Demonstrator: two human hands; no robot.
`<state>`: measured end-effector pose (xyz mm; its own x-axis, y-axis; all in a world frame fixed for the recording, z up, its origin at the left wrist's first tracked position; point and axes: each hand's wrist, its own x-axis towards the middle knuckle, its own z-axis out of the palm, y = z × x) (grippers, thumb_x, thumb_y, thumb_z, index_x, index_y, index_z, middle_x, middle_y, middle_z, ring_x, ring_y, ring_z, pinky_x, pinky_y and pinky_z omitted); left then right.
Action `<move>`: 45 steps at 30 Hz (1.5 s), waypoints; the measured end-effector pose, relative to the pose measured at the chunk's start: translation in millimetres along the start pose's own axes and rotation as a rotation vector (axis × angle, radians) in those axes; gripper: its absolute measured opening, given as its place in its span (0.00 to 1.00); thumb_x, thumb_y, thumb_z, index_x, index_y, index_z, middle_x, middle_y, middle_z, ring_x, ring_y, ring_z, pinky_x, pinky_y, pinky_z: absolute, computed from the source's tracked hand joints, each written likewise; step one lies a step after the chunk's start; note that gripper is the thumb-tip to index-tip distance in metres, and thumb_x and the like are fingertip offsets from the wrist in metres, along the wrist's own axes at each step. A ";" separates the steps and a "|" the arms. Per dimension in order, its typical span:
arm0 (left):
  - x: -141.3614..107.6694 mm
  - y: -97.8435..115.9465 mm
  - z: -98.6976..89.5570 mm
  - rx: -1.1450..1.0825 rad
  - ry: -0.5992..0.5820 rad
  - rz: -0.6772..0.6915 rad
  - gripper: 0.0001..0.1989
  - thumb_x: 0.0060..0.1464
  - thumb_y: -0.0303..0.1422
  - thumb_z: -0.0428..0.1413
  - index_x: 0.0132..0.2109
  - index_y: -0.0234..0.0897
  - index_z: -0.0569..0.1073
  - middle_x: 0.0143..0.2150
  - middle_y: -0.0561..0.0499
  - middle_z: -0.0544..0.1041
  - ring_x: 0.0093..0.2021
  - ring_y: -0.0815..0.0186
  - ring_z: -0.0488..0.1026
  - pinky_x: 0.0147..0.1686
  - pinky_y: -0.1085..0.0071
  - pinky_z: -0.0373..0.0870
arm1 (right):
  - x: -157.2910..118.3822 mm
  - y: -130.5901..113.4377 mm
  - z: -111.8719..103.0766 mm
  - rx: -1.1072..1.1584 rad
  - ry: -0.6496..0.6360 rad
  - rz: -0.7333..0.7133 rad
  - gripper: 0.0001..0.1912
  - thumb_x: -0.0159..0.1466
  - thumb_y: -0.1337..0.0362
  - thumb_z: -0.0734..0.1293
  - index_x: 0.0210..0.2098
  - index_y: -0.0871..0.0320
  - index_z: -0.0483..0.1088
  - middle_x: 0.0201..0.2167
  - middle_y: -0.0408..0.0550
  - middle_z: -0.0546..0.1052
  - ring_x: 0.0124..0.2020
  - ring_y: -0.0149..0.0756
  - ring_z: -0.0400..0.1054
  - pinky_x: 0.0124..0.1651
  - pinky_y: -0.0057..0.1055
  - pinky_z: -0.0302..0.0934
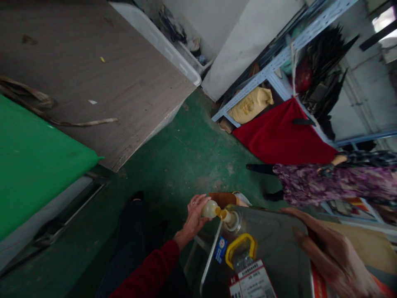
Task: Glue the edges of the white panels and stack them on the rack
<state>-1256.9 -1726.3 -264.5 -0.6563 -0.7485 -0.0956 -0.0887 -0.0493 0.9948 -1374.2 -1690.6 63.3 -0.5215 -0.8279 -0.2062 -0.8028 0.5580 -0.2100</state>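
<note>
A pale, rounded bottle [209, 209] is gripped by my left hand [194, 215], its mouth at the spout [231, 218] of a large metal can [273, 236]. Amber liquid shows between the bottle's mouth and the spout. My right hand [335, 252] holds the can's right side, fingers on its edge. On the can's top are a yellow handle [228, 253], a blue sticker [221, 249] and a red and white label [252, 281].
A brown-topped table [139, 82] with green cloth [40, 161] stands left. Blue metal shelving [257, 82] holds a yellow sack [251, 104]; red cloth [285, 136] hangs there. A person in a purple patterned garment [328, 184] stands right. Green floor [173, 153] lies between.
</note>
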 end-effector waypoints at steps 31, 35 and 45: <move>-2.9 -1.1 -3.9 0.020 -0.017 0.007 0.35 0.42 0.40 0.64 0.58 0.40 0.66 0.61 0.43 0.63 0.62 0.49 0.54 0.60 0.52 0.50 | -0.4 -6.7 -0.3 0.014 0.001 0.051 0.23 0.61 0.45 0.59 0.48 0.51 0.69 0.39 0.44 0.76 0.39 0.39 0.71 0.45 0.31 0.63; -4.0 -4.5 -2.5 0.020 -0.016 0.028 0.34 0.44 0.40 0.63 0.59 0.41 0.65 0.61 0.43 0.62 0.63 0.49 0.53 0.60 0.52 0.49 | 0.1 -4.9 -0.3 0.010 0.008 0.016 0.23 0.61 0.45 0.59 0.48 0.51 0.69 0.41 0.44 0.76 0.41 0.40 0.71 0.46 0.31 0.62; -3.0 4.7 -9.9 0.017 -0.045 -0.017 0.34 0.43 0.38 0.63 0.58 0.41 0.66 0.62 0.43 0.63 0.63 0.49 0.53 0.60 0.52 0.49 | 0.4 -6.0 -0.1 0.022 0.008 0.058 0.25 0.60 0.45 0.60 0.49 0.53 0.69 0.41 0.45 0.77 0.39 0.42 0.72 0.48 0.33 0.64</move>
<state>-1247.9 -1730.8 -259.3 -0.6876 -0.7171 -0.1142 -0.1122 -0.0504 0.9924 -1369.6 -1694.3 64.6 -0.5692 -0.7948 -0.2105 -0.7650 0.6057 -0.2186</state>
